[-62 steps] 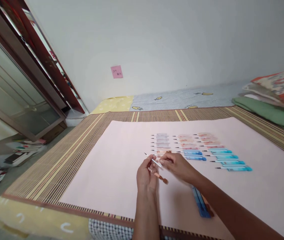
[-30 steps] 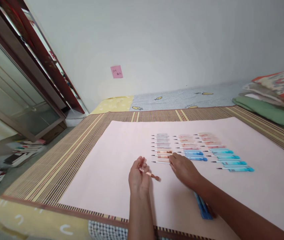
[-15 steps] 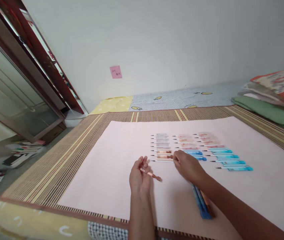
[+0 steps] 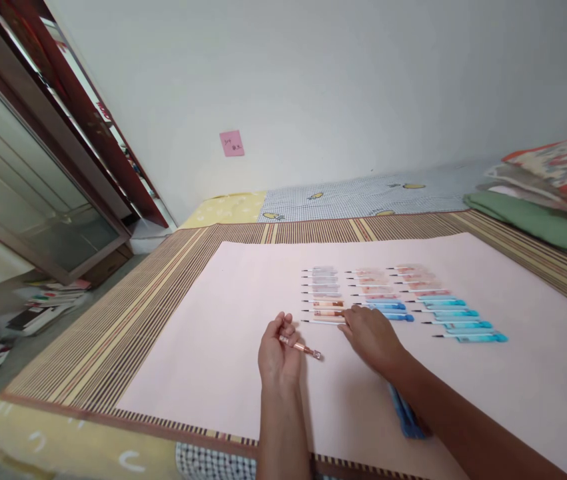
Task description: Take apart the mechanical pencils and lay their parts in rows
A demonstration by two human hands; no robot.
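Note:
My left hand (image 4: 279,347) is palm up with its fingers curled around a slim brown pen barrel (image 4: 308,349), whose end points down to the right. My right hand (image 4: 370,333) lies over the lower end of the left column, fingers stretched out and thumb apart. Its fingertips touch the right ends of the lowest brown pen barrel (image 4: 330,318) and the white pen refill (image 4: 320,323) below it. Beside it are blue pen barrels (image 4: 388,307). Under my right forearm lie more blue pens (image 4: 406,413), partly hidden.
A large pale pink sheet (image 4: 203,347) covers the striped mat (image 4: 113,320). Rows of grey pens (image 4: 324,280), pinkish pens (image 4: 373,283) and turquoise pens (image 4: 468,325) lie on it, with white refills beside them. Folded cloths (image 4: 538,220) are at the right, against the wall.
My right hand's fingers have loosened from a closed grip and spread at the end of the lowest refill. My left hand stays in place; the barrel in it has turned slightly.

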